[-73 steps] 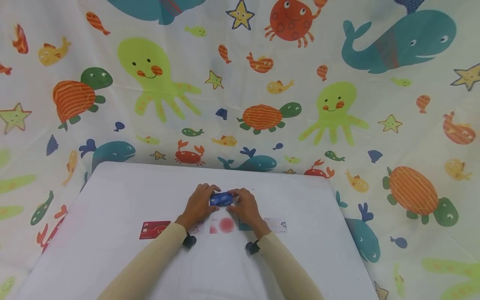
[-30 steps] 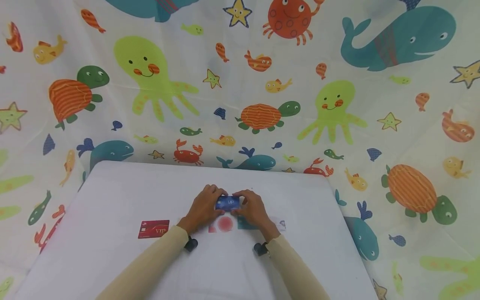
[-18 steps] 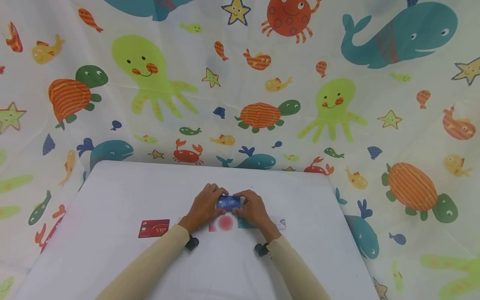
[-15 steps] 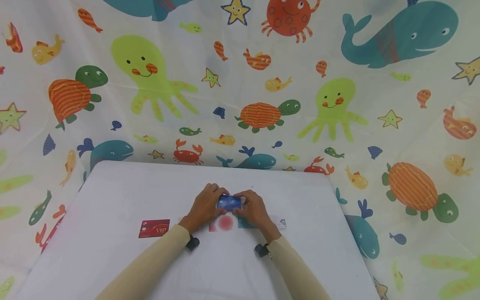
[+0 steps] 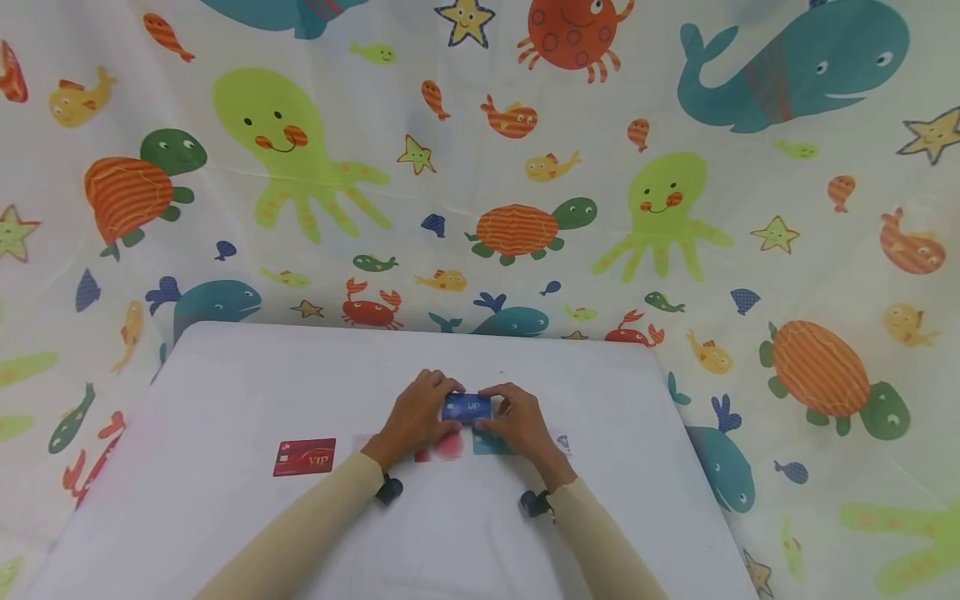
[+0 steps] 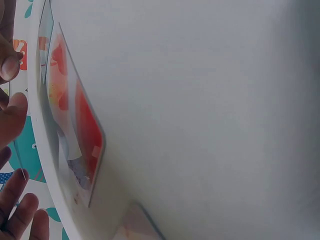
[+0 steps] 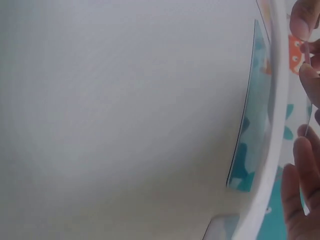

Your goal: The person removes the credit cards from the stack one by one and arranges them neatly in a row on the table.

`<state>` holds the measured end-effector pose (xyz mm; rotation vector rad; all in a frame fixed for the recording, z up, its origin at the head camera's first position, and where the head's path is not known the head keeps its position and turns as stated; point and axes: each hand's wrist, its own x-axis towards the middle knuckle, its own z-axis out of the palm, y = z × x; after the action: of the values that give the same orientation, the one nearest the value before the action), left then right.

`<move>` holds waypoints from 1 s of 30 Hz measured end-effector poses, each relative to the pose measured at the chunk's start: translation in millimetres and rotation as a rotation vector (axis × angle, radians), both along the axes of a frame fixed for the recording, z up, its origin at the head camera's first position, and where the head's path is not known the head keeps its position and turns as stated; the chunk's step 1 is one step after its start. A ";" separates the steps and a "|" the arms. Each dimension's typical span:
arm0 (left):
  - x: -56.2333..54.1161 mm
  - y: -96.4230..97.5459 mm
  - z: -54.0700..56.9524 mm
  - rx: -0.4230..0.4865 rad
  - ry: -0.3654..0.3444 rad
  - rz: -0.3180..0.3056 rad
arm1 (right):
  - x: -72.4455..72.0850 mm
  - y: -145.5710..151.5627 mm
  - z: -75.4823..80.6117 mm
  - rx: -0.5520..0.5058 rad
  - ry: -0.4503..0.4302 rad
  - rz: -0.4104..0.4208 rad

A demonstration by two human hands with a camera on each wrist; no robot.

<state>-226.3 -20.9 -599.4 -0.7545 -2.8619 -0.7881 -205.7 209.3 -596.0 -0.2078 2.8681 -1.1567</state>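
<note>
A blue card (image 5: 467, 408) printed with a chip and pale lettering is held by its two ends between both hands. My left hand (image 5: 416, 417) pinches its left end with thumb and fingers, and my right hand (image 5: 525, 423) pinches the right end the same way. In the right wrist view the held card (image 7: 309, 117) shows only as a thin edge, raised off the table. Below the hands lie a card with a red circle (image 5: 450, 446) and a teal card (image 5: 492, 442). The right forearm partly covers a whitish card (image 5: 562, 444).
On the left lies a red VIP card (image 5: 304, 457). A pale card (image 5: 361, 441) is mostly hidden by the left wrist. The white table (image 5: 225, 383) ends at a curtain (image 5: 450, 183) printed with sea animals.
Both hands have moved slightly to the right with the blue card. The card was tilted at first and now lies more level, its printed face in fuller view.
</note>
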 end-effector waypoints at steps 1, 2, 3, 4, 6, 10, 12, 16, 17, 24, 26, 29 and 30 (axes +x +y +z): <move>0.4 0.4 0.4 -0.002 -0.001 0.000 | 0.6 0.8 0.4 -0.001 0.000 -0.001; 0.7 0.8 0.8 -0.006 -0.002 0.000 | 1.0 1.7 0.6 -0.003 -0.001 -0.003; 0.9 1.0 0.7 -0.008 -0.004 0.002 | 1.5 2.4 0.7 -0.005 -0.002 -0.006; 1.0 1.1 0.6 -0.007 -0.008 0.003 | 2.1 3.2 0.4 -0.006 -0.005 -0.009; 0.8 0.8 -0.4 -0.010 -0.009 0.005 | 2.9 4.1 0.3 -0.012 -0.014 -0.014; 0.3 0.0 -1.3 -0.009 0.007 0.001 | 3.8 4.2 -0.2 -0.018 -0.016 -0.018; 0.4 -0.1 -0.9 -0.008 0.021 -0.002 | 4.2 3.8 -0.4 -0.018 -0.013 -0.019; 1.6 0.1 0.3 0.003 0.029 -0.004 | 5.5 4.0 -0.9 -0.017 -0.019 -0.029; 1.9 0.3 0.3 0.008 0.027 -0.005 | 6.0 4.6 -0.7 -0.017 -0.022 -0.030; 5.4 3.5 -0.3 0.013 0.018 -0.019 | 9.7 10.9 -0.5 -0.027 -0.039 -0.051; 6.5 4.8 -0.5 0.018 0.014 -0.027 | 11.5 13.5 0.1 -0.027 -0.037 -0.052; 8.2 6.8 -0.9 0.030 0.014 -0.036 | 14.0 17.0 1.2 -0.027 -0.036 -0.057; 8.7 7.4 -1.0 0.033 0.016 -0.038 | 14.8 18.0 1.6 -0.026 -0.037 -0.059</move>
<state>-217.5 -13.5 -600.4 -0.8103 -2.8211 -0.8279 -191.0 227.3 -594.4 -0.1020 2.8466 -1.1955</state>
